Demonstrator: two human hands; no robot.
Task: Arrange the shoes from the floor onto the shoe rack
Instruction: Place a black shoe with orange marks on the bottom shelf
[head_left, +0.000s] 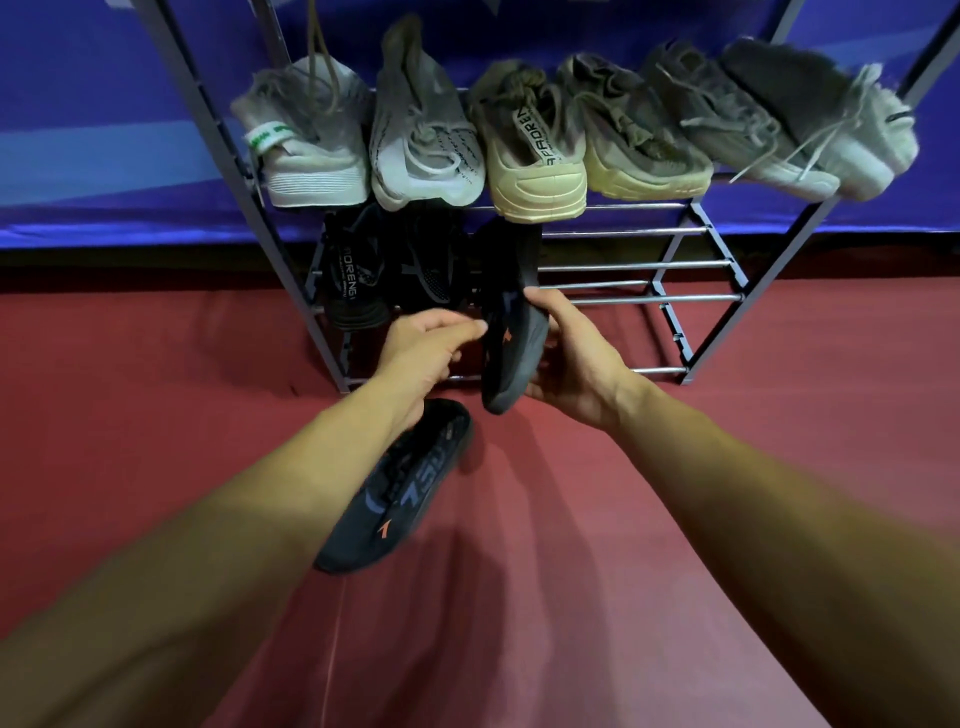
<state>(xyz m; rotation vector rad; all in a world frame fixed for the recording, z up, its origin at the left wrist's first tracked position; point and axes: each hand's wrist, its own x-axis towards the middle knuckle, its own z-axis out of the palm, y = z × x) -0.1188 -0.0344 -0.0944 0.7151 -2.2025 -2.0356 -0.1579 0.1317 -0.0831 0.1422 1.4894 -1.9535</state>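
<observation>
Here we see our right hand (571, 358) wrapped around a dark sneaker with an orange mark (511, 343), fingers curled on its sole side, holding it nearly upright with the toe pointing up toward the lower tier of the metal shoe rack (691, 265); our left hand (426, 348) is at the shoe's other side, thumb and fingertips pinched at its edge, though we cannot tell how firmly it grips. Its mate, a second dark sneaker with an orange mark (400, 493), lies on the red floor (675, 493) just below our left forearm, partly hidden by the wrist. On the lower tier, at the left, sit two black sneakers (358, 275), close beside the held shoe. The upper tier carries a row of six pale grey and beige sneakers (535, 135), heels facing us, side by side and touching. Behind the rack hangs a blue backdrop (78, 104)
</observation>
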